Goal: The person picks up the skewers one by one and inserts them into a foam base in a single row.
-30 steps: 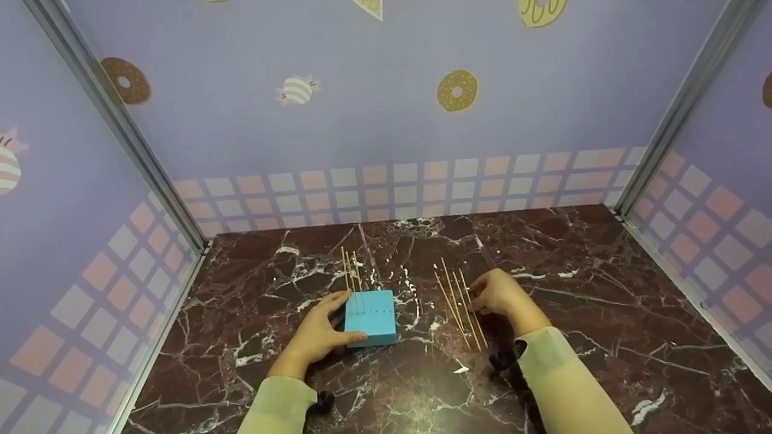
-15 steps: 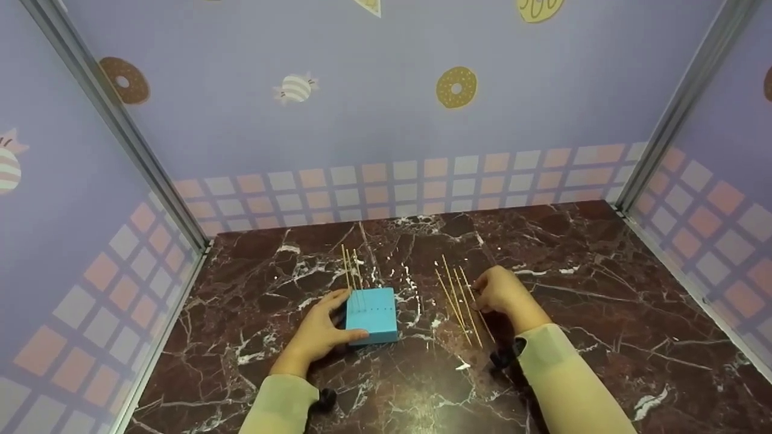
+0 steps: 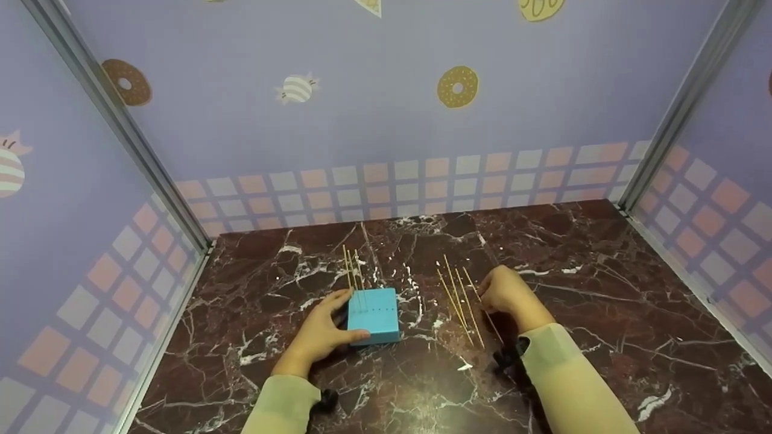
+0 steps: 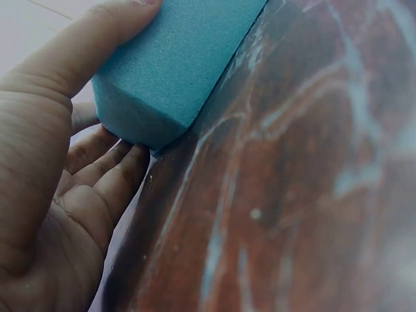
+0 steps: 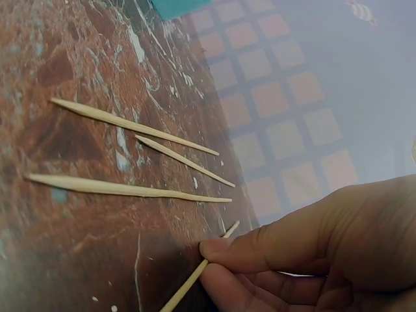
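Note:
My left hand [image 3: 319,330] holds a light blue foam block [image 3: 381,327] on the marbled table, thumb along its near side and fingers at its far left. A row of small holes runs across the block's top, and a few thin wooden skewers [image 3: 348,271] stand upright at its left part. Over to the right, my right hand [image 3: 508,298] pinches one skewer [image 5: 186,285] between thumb and finger, low over the tabletop. Beside it lie three more pointed skewers [image 5: 123,188], roughly side by side. The left wrist view shows the block's corner [image 4: 146,117] against the fingers.
The dark red marbled table [image 3: 422,386] is strewn with small white crumbs [image 3: 407,274] between the block and the skewers. Purple patterned panels [image 3: 386,120] close in the back and both sides, with metal posts [image 3: 663,114] at the corners.
The right hand has drawn its skewer slightly right, apart from the other lying ones, and the skewer's near end has swung right. The left hand stays on the block.

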{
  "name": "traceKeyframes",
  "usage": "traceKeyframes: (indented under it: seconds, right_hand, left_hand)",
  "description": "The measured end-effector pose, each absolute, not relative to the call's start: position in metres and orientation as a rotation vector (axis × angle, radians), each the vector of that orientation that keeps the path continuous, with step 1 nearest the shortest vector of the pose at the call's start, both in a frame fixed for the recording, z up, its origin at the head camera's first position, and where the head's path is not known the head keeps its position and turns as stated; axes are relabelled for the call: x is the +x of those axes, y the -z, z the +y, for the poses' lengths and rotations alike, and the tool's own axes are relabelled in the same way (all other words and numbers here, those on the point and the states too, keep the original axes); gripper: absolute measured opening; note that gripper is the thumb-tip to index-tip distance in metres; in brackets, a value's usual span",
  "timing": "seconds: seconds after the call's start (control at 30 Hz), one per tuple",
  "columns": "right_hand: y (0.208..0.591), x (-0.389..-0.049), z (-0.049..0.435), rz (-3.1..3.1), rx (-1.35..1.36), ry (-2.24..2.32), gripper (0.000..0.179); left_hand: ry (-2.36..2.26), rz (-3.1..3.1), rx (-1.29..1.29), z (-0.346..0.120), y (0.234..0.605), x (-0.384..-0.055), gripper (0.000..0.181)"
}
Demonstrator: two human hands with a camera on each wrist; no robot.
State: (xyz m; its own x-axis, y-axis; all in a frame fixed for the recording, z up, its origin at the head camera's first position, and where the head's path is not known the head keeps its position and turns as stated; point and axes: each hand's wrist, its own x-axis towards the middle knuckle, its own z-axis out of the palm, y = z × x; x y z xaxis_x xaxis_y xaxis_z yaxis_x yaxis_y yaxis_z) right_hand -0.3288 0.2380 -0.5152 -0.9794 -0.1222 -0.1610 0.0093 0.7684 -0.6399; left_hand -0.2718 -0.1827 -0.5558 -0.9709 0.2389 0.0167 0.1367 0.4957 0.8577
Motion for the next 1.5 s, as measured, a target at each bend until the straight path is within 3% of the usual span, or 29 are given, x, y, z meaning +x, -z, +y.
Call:
traceKeyframes:
  seconds: [0.5, 0.73, 1.2, 1.5]
  right_hand:
    - [0.508, -0.328, 0.246, 2.562, 0.023, 1.322, 0.031]
    - [0.495, -0.325, 0.251, 2.416, -0.099, 1.543, 0.041]
    - [0.488, -0.322, 0.240, 2.245, -0.129, 1.763, 0.019]
    - [0.485, -0.322, 0.236, 2.208, -0.139, 1.877, 0.020]
  left_hand:
    - [-1.484, 2.641, 0.349, -0.183, 0.554, -0.272, 0.117]
    - [-1.496, 2.621, 0.342, -0.184, 0.556, -0.272, 0.115]
    - [-1.522, 2.604, 0.338, -0.183, 0.557, -0.273, 0.115]
    - [-1.532, 2.597, 0.342, -0.183, 0.558, -0.273, 0.115]
